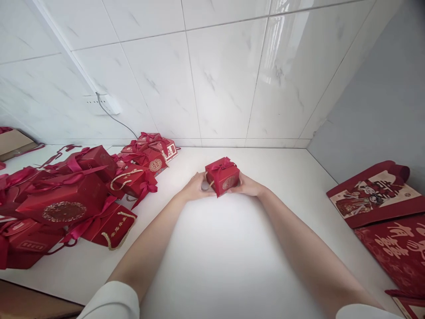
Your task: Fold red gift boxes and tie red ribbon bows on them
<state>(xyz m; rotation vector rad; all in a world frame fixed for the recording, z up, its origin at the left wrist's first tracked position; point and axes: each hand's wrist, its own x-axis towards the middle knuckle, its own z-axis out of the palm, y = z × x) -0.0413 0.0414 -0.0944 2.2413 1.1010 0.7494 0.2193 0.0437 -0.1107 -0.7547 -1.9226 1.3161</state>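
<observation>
A small red gift box with a red ribbon bow on top and a gold emblem on its front stands on the white table, far from me near the wall. My left hand clasps its left side, fingers curled against it. My right hand presses on its right side, fingers wrapped round the box. Both arms reach straight out over the table.
A heap of red ribboned gift boxes and bags covers the table's left side. Flat red printed sheets lie at the right edge. A socket with a cable is on the tiled wall. A cardboard box sits far left.
</observation>
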